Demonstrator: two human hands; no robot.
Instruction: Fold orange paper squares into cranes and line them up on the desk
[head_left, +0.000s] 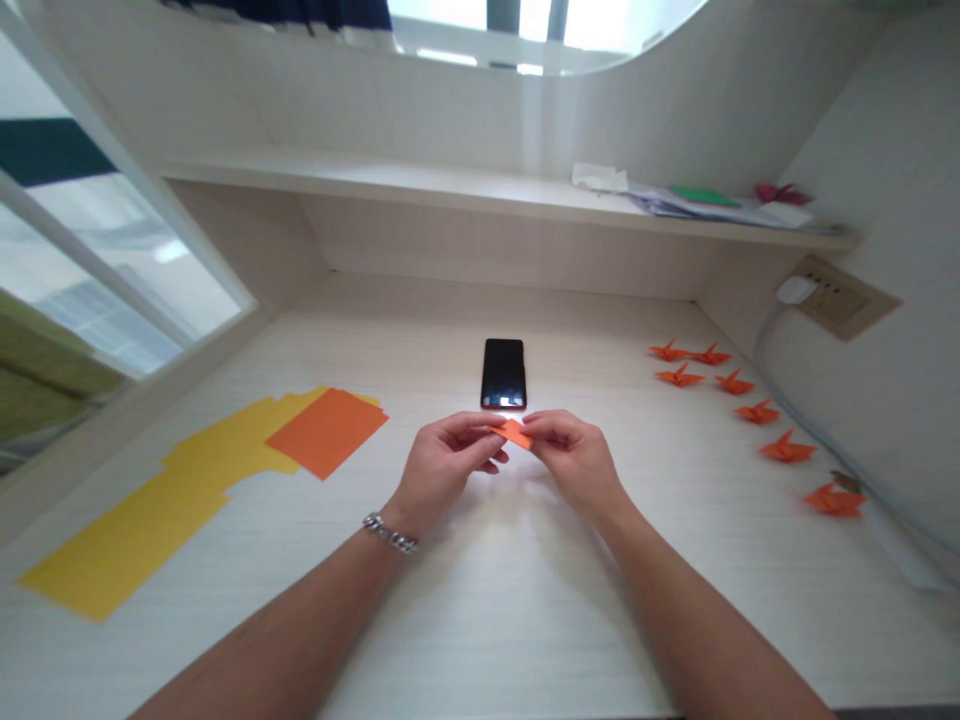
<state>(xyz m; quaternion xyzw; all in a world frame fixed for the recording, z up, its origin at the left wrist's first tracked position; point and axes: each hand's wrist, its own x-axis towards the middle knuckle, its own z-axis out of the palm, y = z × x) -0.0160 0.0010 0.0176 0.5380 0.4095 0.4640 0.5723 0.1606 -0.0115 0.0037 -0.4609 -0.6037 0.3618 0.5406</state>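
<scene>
Both my hands meet over the middle of the pale wooden desk (480,600). Between them is a small folded piece of orange paper (516,432). My left hand (447,463), with a metal bracelet on its wrist, pinches the paper's left end. My right hand (574,455) pinches its right end. The fingers of both hands are closed on the paper, and most of the fold is hidden by them. A black phone (503,373) lies flat on the desk just beyond my hands.
An orange sheet (328,431) lies on yellow sheets (150,520) at the left. Several folded orange paper cranes (756,411) sit in rows at the right. A shelf (465,188) above holds papers. A wall socket with a white plug (796,290) and cable is at the right.
</scene>
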